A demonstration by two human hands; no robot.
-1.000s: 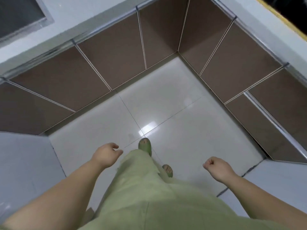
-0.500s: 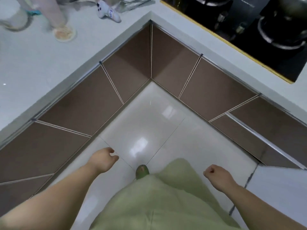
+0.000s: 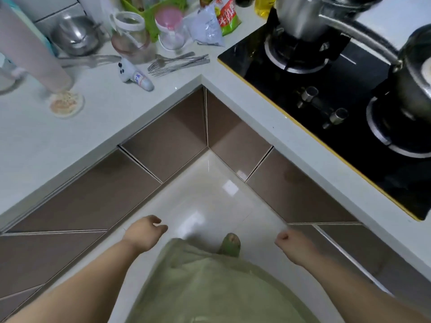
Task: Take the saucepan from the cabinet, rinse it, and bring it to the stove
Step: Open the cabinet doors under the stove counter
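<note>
A white counter (image 3: 58, 141) ran in an L round the corner, with brown cabinet doors (image 3: 98, 199) shut beneath it and pale floor (image 3: 210, 201) between them. On its right arm sat a black stove (image 3: 349, 94); a steel pot (image 3: 303, 17) stood on the far burner and a dark pan (image 3: 412, 89) on the near one, a long steel handle (image 3: 356, 36) reaching across between them. Whether either was the saucepan could not be told. At the back of the counter were a steel bowl (image 3: 77, 36), two jars (image 3: 130, 36), bags (image 3: 207, 26), loose forks (image 3: 179, 62) and a small dish (image 3: 66, 102). The person stood in a green garment (image 3: 210, 287), one green shoe (image 3: 229, 244) showing. The left hand (image 3: 145, 233) hung over the floor, fingers loosely curled, holding nothing. The right hand (image 3: 291, 241) was balled into a fist, also holding nothing.
</note>
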